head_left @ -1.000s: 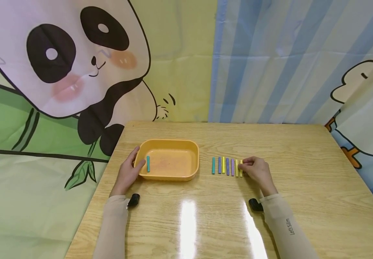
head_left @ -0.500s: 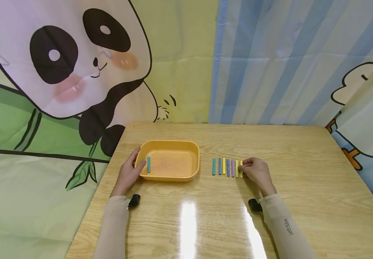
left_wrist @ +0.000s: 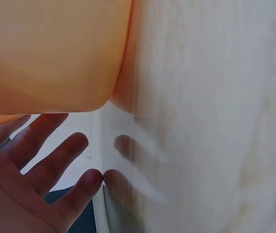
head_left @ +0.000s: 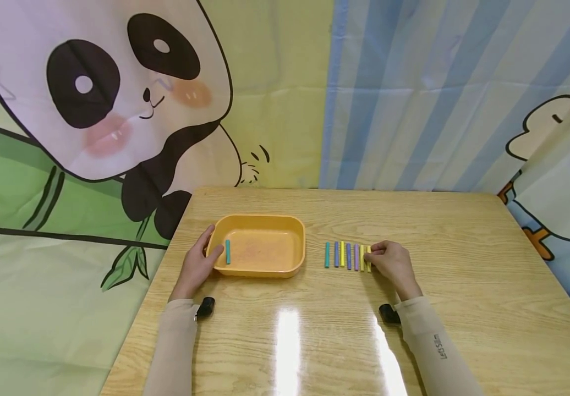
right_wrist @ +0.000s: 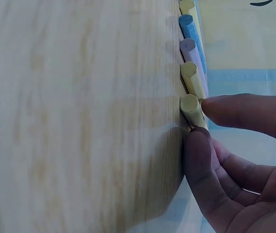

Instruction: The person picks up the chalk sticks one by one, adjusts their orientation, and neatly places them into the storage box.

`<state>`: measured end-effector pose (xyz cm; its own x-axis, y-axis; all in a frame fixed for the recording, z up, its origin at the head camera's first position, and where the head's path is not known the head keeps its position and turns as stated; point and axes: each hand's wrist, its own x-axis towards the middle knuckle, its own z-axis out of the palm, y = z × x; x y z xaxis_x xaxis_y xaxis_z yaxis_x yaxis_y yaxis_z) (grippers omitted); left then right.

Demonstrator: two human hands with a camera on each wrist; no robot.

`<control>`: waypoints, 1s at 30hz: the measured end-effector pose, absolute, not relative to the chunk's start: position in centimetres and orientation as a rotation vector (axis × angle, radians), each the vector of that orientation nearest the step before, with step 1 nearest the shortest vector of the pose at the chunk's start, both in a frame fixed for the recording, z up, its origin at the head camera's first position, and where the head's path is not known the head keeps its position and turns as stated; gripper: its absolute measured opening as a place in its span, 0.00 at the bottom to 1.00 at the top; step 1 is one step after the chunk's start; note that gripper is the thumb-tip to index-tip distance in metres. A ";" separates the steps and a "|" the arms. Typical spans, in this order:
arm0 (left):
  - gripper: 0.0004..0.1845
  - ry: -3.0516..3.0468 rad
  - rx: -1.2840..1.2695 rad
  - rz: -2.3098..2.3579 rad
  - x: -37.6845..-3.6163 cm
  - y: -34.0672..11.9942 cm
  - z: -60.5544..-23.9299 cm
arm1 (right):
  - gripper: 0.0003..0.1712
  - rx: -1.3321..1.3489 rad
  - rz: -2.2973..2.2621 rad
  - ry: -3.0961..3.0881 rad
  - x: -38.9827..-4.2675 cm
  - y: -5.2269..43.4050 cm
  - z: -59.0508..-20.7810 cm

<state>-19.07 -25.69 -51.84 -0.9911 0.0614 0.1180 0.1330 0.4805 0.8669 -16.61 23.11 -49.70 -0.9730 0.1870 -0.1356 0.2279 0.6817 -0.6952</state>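
The right hand [head_left: 391,264] pinches the end yellow stick [right_wrist: 191,109] of the row [head_left: 346,256] on the table [head_left: 344,341], thumb and forefinger on either side. Lifting it straight up should spare its neighbours. The left hand [head_left: 197,266], fingers relaxed, steadies the tray [head_left: 260,269].

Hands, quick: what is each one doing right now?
Left hand: open, fingers straight against the orange tray.
Right hand: pinching the yellow stick at the row's end, on the table.
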 end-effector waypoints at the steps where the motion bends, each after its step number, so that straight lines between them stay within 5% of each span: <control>1: 0.36 -2.641 -0.176 -1.554 -19.1 -25.7 -51.8 | 0.19 0.351 -1.184 2.831 -16.6 23.1 -49.7; 30: 0.36 -2.631 -0.154 -1.600 -19.0 -25.4 -51.7 | 0.20 0.344 -1.226 2.824 -17.4 23.0 -48.7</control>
<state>-19.00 -25.44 -51.73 -0.9933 0.0547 0.1020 0.1157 0.4567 0.8821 -17.38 23.00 -48.69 -0.9744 0.1855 -0.1273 0.2197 0.6621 -0.7165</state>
